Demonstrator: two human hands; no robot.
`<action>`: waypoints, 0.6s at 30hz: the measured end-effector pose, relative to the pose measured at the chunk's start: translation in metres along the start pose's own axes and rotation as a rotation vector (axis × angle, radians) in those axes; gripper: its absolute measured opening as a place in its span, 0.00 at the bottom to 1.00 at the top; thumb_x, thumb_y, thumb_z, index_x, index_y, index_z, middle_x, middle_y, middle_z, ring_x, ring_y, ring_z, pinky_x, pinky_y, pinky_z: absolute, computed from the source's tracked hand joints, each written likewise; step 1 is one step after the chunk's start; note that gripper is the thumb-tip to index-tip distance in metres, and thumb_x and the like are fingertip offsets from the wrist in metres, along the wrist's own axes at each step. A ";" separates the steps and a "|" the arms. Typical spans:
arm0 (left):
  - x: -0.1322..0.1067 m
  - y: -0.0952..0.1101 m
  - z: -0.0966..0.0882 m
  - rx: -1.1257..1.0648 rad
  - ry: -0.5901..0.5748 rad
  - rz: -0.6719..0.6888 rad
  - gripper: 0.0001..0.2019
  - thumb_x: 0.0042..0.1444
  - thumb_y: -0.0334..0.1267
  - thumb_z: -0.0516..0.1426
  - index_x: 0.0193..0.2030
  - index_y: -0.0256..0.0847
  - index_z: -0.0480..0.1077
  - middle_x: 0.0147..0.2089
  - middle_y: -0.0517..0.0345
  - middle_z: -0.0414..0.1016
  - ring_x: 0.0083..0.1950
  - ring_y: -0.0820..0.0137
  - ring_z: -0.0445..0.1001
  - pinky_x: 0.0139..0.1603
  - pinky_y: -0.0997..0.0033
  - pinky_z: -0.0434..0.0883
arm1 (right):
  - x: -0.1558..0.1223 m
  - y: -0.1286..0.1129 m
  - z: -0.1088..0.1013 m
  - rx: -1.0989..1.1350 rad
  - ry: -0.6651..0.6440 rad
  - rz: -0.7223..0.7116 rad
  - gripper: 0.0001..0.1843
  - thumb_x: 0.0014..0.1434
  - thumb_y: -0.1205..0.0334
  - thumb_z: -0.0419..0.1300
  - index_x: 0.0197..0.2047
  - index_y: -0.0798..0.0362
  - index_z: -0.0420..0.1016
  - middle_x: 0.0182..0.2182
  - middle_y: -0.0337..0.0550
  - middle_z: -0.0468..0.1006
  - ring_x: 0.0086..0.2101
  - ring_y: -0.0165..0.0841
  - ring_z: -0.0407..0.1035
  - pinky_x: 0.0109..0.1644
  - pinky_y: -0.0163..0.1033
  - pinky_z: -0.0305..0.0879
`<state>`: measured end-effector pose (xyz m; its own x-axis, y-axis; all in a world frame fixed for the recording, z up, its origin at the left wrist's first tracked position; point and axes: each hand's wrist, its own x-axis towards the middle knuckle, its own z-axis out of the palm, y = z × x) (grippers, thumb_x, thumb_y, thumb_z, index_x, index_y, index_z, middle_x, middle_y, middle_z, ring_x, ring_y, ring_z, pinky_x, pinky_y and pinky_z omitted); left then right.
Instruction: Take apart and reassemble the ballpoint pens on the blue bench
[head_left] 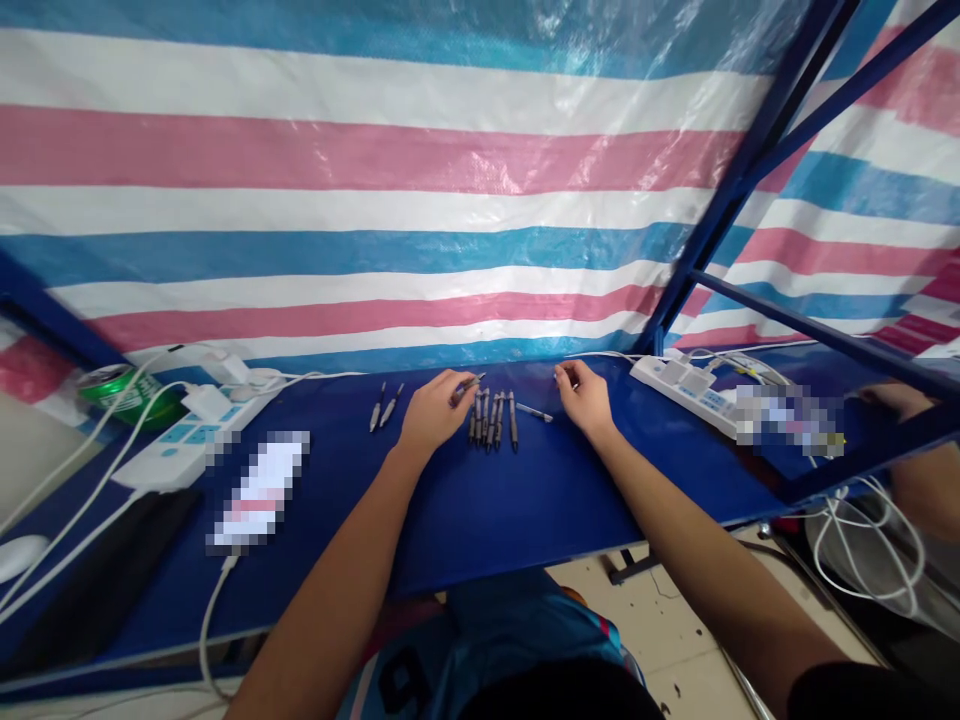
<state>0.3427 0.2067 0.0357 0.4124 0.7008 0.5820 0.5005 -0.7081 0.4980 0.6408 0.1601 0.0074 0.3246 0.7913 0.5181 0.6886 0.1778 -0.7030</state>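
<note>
My left hand (435, 408) is closed around a dark pen (471, 382), whose tip sticks out past the fingers toward the right. Across from it, my right hand (585, 396) has its fingers pinched together near the table surface; whatever is in them is too small to make out. Between the two hands lies a row of several grey-black pens (486, 420), side by side, with one pen (514, 420) slightly apart on the right. A thin, pale pen-like piece (534, 411) rests slantwise beside my right hand. Two more pens (386, 407) lie left of my left hand.
The blue table (517, 510) meets a striped plastic sheet (420, 210). A white power strip (187, 440), green can (131, 395) and blurred phone (262, 490) are at left. Another power strip (690, 395) and a blue metal frame (720, 220) stand right, near another person's arm (926, 480).
</note>
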 end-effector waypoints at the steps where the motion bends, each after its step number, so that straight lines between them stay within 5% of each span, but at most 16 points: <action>1: 0.000 -0.001 0.000 -0.017 -0.006 0.003 0.16 0.70 0.46 0.56 0.56 0.45 0.79 0.50 0.50 0.81 0.39 0.66 0.77 0.46 0.66 0.72 | 0.002 0.005 -0.001 -0.015 0.011 -0.001 0.23 0.70 0.40 0.54 0.45 0.51 0.77 0.34 0.48 0.83 0.35 0.43 0.76 0.43 0.45 0.70; 6: -0.002 -0.004 -0.008 -0.090 -0.051 0.028 0.16 0.68 0.45 0.56 0.54 0.43 0.79 0.49 0.48 0.81 0.39 0.65 0.77 0.43 0.66 0.72 | 0.009 0.022 -0.006 -0.163 0.048 -0.037 0.19 0.71 0.48 0.54 0.47 0.53 0.78 0.39 0.54 0.83 0.40 0.47 0.74 0.49 0.49 0.69; 10: -0.003 -0.002 -0.014 -0.098 -0.160 0.051 0.19 0.70 0.48 0.53 0.40 0.41 0.81 0.38 0.50 0.81 0.36 0.64 0.75 0.41 0.66 0.69 | 0.010 0.031 -0.005 -0.374 -0.008 -0.106 0.15 0.69 0.53 0.57 0.43 0.54 0.80 0.40 0.57 0.81 0.46 0.51 0.70 0.56 0.54 0.64; 13: -0.003 0.001 -0.014 -0.104 -0.231 -0.013 0.26 0.72 0.53 0.50 0.30 0.41 0.80 0.28 0.53 0.77 0.31 0.65 0.73 0.37 0.67 0.66 | 0.010 0.038 -0.001 -0.477 -0.043 -0.121 0.14 0.67 0.53 0.60 0.43 0.54 0.82 0.42 0.58 0.79 0.49 0.54 0.67 0.57 0.56 0.63; 18: -0.001 -0.001 -0.012 -0.158 -0.296 -0.119 0.30 0.73 0.57 0.49 0.29 0.40 0.79 0.24 0.57 0.76 0.27 0.67 0.72 0.34 0.68 0.64 | 0.011 0.041 0.003 -0.505 -0.093 -0.099 0.14 0.65 0.53 0.63 0.41 0.54 0.84 0.42 0.59 0.79 0.48 0.54 0.66 0.57 0.57 0.64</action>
<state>0.3330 0.2055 0.0420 0.5728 0.7571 0.3142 0.4438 -0.6087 0.6577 0.6706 0.1773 -0.0172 0.1991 0.8375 0.5089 0.9475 -0.0319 -0.3182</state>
